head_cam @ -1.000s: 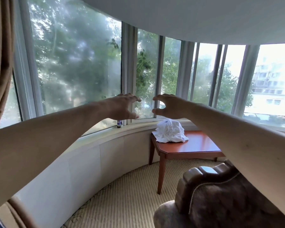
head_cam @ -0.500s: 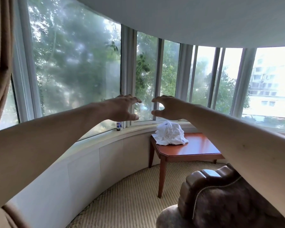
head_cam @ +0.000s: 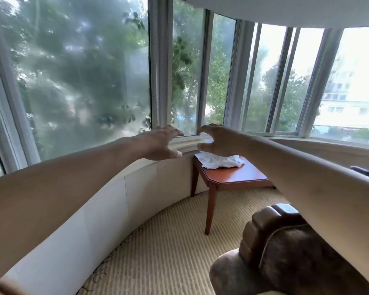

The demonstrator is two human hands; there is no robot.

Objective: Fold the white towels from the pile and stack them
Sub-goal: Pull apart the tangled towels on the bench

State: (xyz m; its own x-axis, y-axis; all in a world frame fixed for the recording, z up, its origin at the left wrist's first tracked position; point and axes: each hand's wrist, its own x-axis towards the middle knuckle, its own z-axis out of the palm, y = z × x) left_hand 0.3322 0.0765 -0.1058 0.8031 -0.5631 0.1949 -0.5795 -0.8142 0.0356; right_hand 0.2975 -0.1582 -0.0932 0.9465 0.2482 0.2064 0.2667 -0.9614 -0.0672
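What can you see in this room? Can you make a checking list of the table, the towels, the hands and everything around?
Surface: wooden table stands by the curved window wall.
Job's things: crumpled white towel pile lies on the table's far corner; nothing folded yet.
Clutter: nothing seen.
Hands: left hand and right hand reach forward in the air, fingers loosely curled, holding nothing.
Cables: nothing seen.
Surroundings: brown armchair nearby, striped carpet, windows showing trees.

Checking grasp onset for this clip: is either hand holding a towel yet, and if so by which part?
Nothing is held. The left hand and right hand are stretched out with fingers loosely spread, empty, while the white towels lie crumpled on the wooden table.
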